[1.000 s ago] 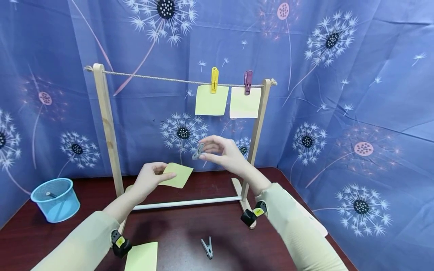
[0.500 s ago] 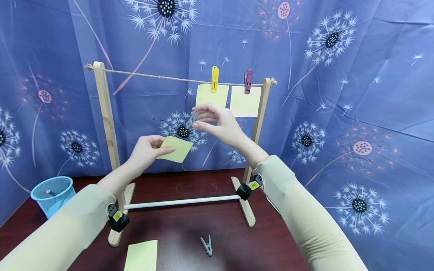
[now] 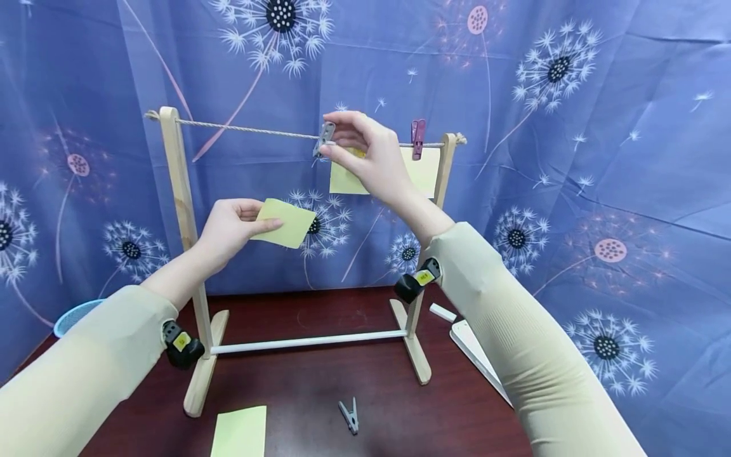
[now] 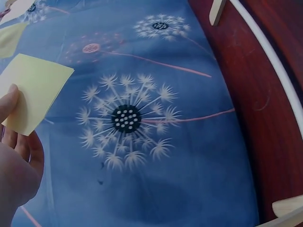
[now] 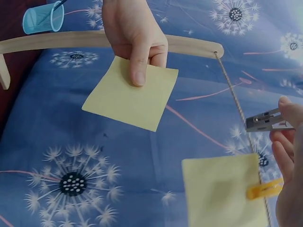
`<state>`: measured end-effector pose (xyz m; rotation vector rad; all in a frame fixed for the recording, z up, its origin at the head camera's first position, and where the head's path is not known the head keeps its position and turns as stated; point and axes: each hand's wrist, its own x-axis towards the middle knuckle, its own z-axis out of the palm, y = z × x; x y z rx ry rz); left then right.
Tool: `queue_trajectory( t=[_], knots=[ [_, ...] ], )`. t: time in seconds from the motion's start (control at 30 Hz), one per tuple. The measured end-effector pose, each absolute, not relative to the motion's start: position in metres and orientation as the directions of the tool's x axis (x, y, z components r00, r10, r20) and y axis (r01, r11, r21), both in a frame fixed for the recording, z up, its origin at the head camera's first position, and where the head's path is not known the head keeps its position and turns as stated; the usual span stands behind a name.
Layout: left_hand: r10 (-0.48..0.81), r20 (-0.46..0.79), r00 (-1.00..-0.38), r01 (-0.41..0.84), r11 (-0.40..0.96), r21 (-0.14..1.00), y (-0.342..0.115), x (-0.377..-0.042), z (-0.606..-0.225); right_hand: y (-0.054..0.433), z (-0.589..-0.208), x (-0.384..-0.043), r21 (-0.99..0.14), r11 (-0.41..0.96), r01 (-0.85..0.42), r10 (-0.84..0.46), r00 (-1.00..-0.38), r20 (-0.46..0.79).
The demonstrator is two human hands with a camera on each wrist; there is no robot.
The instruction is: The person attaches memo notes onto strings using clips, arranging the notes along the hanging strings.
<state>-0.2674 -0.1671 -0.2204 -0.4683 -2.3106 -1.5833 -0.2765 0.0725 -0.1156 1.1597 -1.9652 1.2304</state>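
left hand (image 3: pixel 228 228) pinches a yellow sticky note (image 3: pixel 288 222), eight o'clock of the right hand (image 3: pixel 374 154), which pinches a grey clothespin (image 3: pixel 324 138) by the rope (image 3: pixel 245 129), part-blocking a hung note (image 3: pixel 345 182).

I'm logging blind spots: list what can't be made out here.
White object, remainder: head view, behind right sleeve.
Table note, near end: head view, cut by bottom edge.
Blue basket, contents: head view, behind left sleeve; right wrist view, too small.
Left hand, fingertips except thumb: head view, behind held note.
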Motion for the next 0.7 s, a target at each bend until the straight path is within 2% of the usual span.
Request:
queue_trajectory(
  t=[0.27,0.5,0.7],
  knots=[
    [0.037,0.426,-0.904,0.421,0.253,0.871,-0.163,-0.272,-0.198,0.06,-0.094,-0.281,-0.433,0.264,-0.862,-0.358,-0.504,0.786],
    [-0.003,0.425,-0.905,0.423,0.098,0.901,-0.154,-0.279,-0.181,0.048,-0.087,-0.293,-0.492,0.299,-0.818,-0.309,-0.571,0.761],
    [-0.071,0.416,-0.907,0.417,0.004,0.909,-0.147,-0.286,-0.174,0.045,-0.081,-0.297,-0.491,0.323,-0.809,-0.259,-0.574,0.777]
  ],
)
